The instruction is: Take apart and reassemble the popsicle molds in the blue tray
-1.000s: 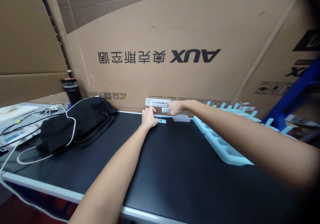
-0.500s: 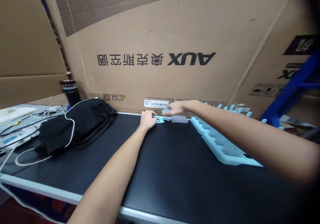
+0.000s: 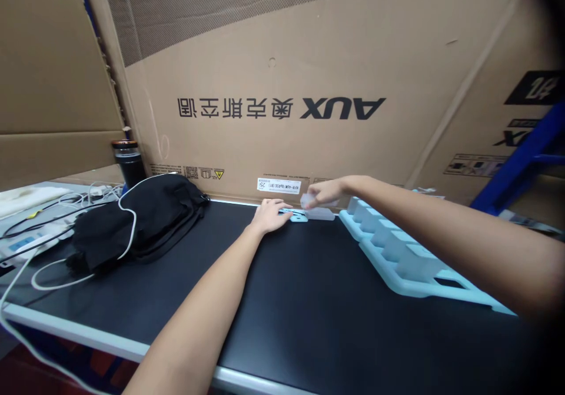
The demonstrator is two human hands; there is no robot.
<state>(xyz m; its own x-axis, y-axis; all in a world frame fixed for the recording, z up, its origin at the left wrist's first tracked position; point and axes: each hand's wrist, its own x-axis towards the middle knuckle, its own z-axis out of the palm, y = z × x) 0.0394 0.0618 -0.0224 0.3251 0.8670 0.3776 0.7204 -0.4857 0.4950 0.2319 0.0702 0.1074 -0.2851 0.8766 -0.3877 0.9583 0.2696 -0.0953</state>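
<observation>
My left hand (image 3: 270,215) lies at the table's back edge, fingers stretched and thumb apart. Flat light blue plastic pieces (image 3: 299,219) are beside its fingers and partly under them. My right hand (image 3: 329,191) pinches a small translucent plastic piece (image 3: 308,199), slightly blurred, just above the table. Below it lies another translucent plastic block (image 3: 321,213), close to the blue pieces. A light blue plastic rack (image 3: 406,286) with a row of box-like compartments stands to the right, partly hidden by my right forearm.
A large cardboard box (image 3: 265,42) walls off the back of the black table (image 3: 300,312). To the left are a black bag (image 3: 150,218), a dark bottle (image 3: 129,162) and tangled white cables (image 3: 132,230). A blue metal frame (image 3: 525,159) slants at the right.
My right hand has moved right, away from the blue pieces, and now holds a translucent piece. My left hand's fingers have spread out. Light blue pegs above the rack no longer show.
</observation>
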